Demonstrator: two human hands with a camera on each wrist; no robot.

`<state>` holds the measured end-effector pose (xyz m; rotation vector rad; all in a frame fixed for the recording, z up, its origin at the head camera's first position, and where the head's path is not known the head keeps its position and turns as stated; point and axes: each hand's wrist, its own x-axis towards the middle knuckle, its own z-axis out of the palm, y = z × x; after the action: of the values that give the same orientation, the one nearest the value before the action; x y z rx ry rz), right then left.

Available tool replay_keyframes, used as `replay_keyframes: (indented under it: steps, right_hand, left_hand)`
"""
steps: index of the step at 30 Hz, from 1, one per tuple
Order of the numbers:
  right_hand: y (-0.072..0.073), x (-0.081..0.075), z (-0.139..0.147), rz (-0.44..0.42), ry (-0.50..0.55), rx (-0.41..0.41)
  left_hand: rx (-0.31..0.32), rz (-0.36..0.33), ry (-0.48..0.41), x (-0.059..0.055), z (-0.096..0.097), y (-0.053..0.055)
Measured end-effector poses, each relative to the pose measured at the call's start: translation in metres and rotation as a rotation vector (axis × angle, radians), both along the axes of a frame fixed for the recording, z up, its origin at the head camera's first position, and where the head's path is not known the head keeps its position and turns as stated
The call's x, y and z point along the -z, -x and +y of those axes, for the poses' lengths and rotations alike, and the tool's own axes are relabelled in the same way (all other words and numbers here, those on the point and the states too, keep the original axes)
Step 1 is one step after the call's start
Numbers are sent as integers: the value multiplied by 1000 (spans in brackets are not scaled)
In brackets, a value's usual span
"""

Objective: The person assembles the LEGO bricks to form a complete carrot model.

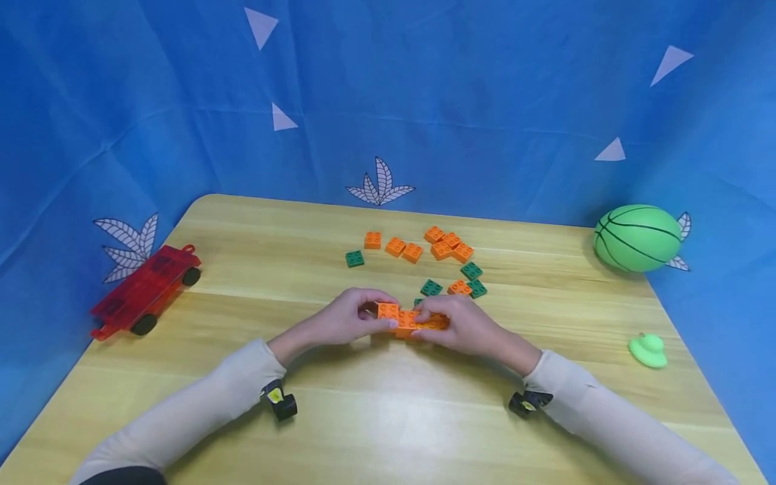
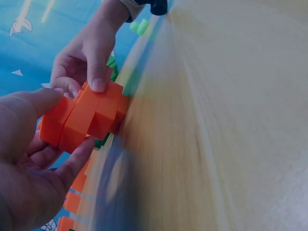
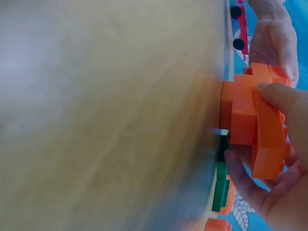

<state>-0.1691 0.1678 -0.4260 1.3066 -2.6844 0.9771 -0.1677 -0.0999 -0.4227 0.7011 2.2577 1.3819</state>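
Observation:
Near the middle of the table, both hands hold one stacked build of orange toy bricks (image 1: 405,325). My left hand (image 1: 348,318) pinches its left end between thumb and fingers. From the other side, my right hand (image 1: 463,325) grips the right end. In the left wrist view the orange build (image 2: 82,120) shows several joined layers stepped sideways, with the right thumb pressed on it. In the right wrist view a long orange brick (image 3: 270,139) lies under the right thumb. The fingers hide part of the build.
Loose orange bricks (image 1: 412,252) and green bricks (image 1: 431,287) lie behind the hands. A red toy car base (image 1: 145,286) stands at the left edge. To the right are a green ball (image 1: 638,238) and a small light-green toy (image 1: 649,350). Blue cloth (image 1: 461,101) surrounds the table.

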Motion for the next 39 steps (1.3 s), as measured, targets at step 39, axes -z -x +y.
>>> replay_keyframes:
  steps: [39]
  right_hand:
    - [112,-25,60,-204,-257,530]
  left_hand:
    - [137,398,407,-23,48,6]
